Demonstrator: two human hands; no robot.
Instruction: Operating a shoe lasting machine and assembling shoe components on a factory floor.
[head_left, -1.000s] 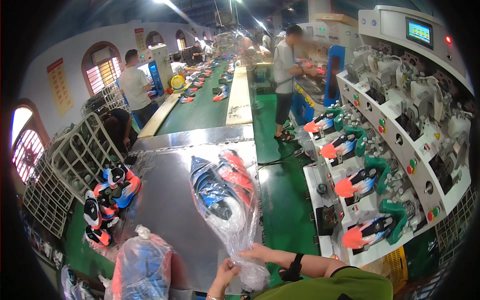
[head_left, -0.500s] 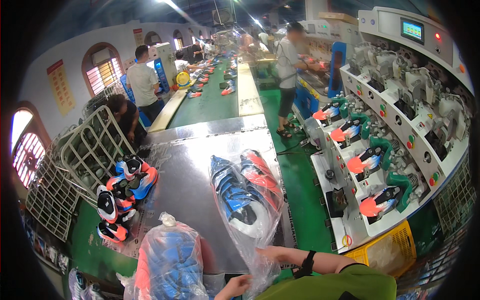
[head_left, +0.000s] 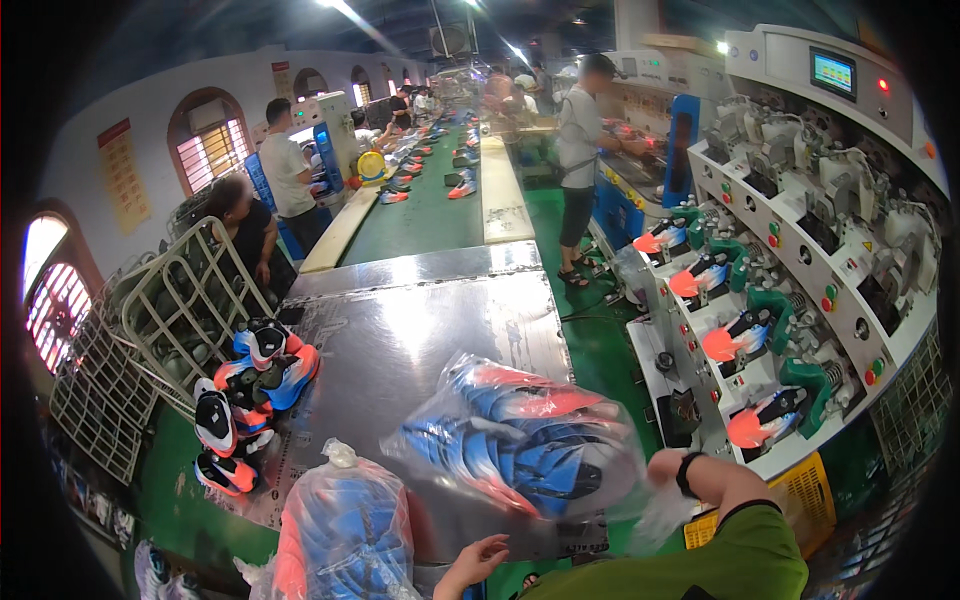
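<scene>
Well to the left of the left hand, and far ahead of it, I saw a pale tubular metal rack, with a person in a dark top right behind it. Closer to that hand, though well ahead and to its left, coral, blue and black shoe uppers sat in a loose pile along one edge of the bench. Just left of the same hand was a knotted clear bag, packed with blue and coral uppers.

The left hand was released: its fingers were loosely parted, and I could see nothing in them. Far ahead of it, past bare metal, a green conveyor belt carried more shoes.

Ahead of both hands and mostly between them, a second clear bag lay sideways over the near part of the bench, full of nested blue and coral uppers; whether it touched the metal I couldn't tell. The right hand was grasping the loose plastic at its right end.

Right of that hand and slightly nearer me stood a yellow crate. Farther right and ahead, a white shoe machine bore coral-toed uppers beside green clamps.
</scene>
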